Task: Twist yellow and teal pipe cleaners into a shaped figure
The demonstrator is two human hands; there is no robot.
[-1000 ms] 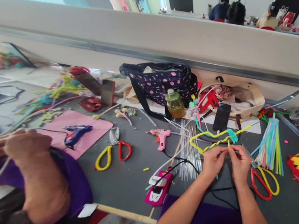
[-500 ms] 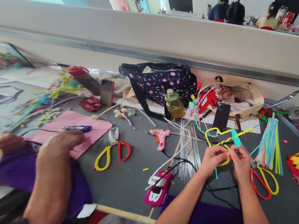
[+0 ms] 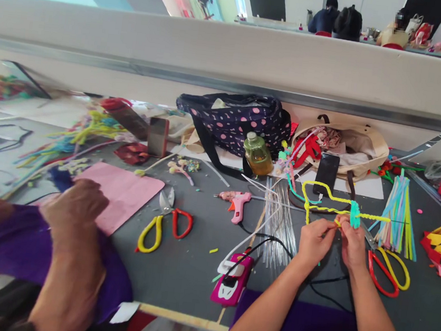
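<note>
My left hand (image 3: 317, 241) and my right hand (image 3: 351, 243) meet over the table, both with fingers pinched on a bent yellow pipe cleaner shape (image 3: 325, 208). The shape forms an open outline on the left and a twisted stem on the right. A turquoise pipe cleaner coil (image 3: 354, 215) wraps the stem just above my right fingertips. Scissors (image 3: 387, 269) with red and yellow handles lie beside my right hand. A bundle of pastel pipe cleaners (image 3: 397, 217) stands behind them. Left of my left hand are clear thin sticks (image 3: 281, 220).
A pink glue gun (image 3: 236, 203), a magenta power strip (image 3: 232, 281) and second scissors (image 3: 167, 212) lie to the left. Farther back are a phone (image 3: 326, 173), a bottle (image 3: 259, 154) and two bags. A co-worker's hands (image 3: 76, 205) work above pink paper (image 3: 134, 190).
The yellow shape has turned so its stem lies nearly level, and the turquoise coil now stands upright. My hands stay close together. The co-worker's near hand has pulled back left.
</note>
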